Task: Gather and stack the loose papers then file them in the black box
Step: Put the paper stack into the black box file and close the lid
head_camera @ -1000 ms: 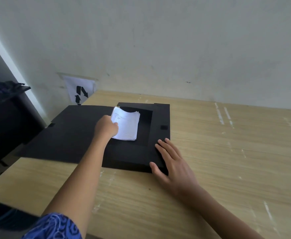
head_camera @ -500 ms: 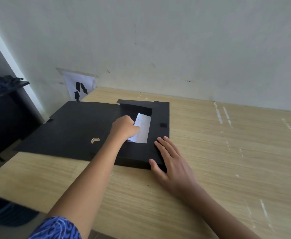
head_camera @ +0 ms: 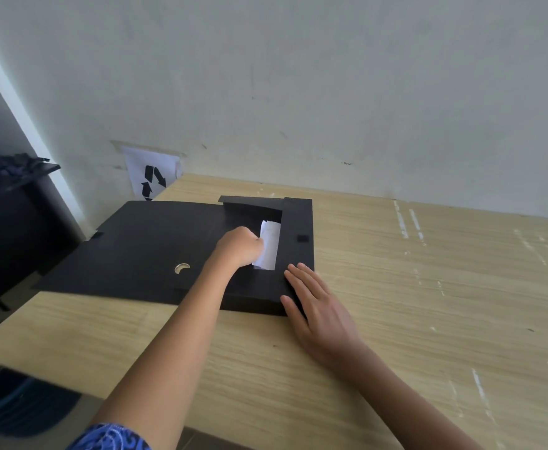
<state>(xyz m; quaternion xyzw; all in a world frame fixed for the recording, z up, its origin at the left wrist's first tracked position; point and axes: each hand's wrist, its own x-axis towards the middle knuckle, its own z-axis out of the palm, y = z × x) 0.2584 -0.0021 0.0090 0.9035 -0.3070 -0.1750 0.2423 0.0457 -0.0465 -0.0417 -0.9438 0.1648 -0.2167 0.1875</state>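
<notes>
A black box (head_camera: 297, 222) lies open on the wooden table, its lid (head_camera: 142, 245) folded flat out to the left. A white stack of papers (head_camera: 268, 246) sits low inside the box cavity, partly hidden by my left hand (head_camera: 241, 246). That hand is closed on the stack's left edge, reaching down into the box. My right hand (head_camera: 314, 306) rests flat with fingers spread on the box's near right corner, holding nothing.
The wooden table (head_camera: 428, 303) stretches to the right and toward me. A white sheet with a black recycling symbol (head_camera: 152, 180) hangs on the wall behind the box. Dark furniture (head_camera: 9, 219) stands beyond the table's left edge.
My left hand has carried the papers from above the lid rightward and down into the box cavity. Less of the stack shows now. The right hand has stayed on the box corner.
</notes>
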